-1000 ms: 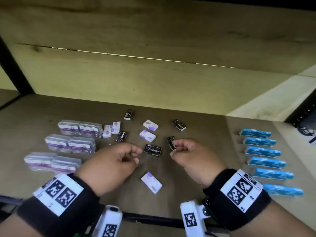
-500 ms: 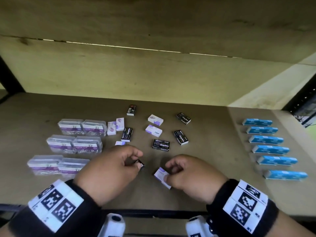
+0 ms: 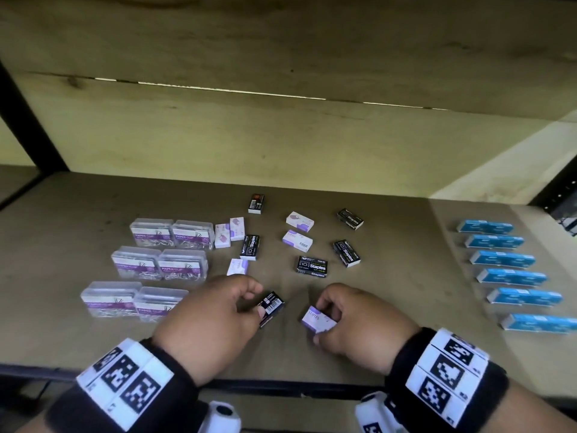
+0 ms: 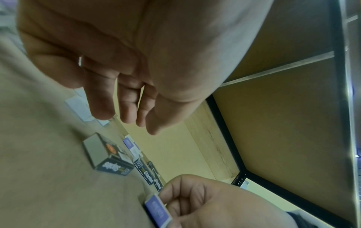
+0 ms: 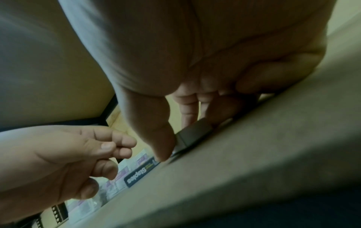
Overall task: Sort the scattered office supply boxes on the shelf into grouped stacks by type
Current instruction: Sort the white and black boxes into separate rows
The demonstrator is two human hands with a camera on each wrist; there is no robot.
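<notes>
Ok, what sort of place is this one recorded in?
Probably a stockroom or supply storage rack: a wooden shelf with black metal uprights and another board overhead. It is laid out with multiples of stationery: clear paper clip cases, small staples boxes and a row of blue boxes.

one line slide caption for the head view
Left hand at a black staples box, right hand pinching a purple staples box, mid-sort on the shelf.

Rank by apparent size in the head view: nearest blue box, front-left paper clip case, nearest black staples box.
1-2. Paper clip case and blue box: too alike to rank.
3. Black staples box: smallest.
</notes>
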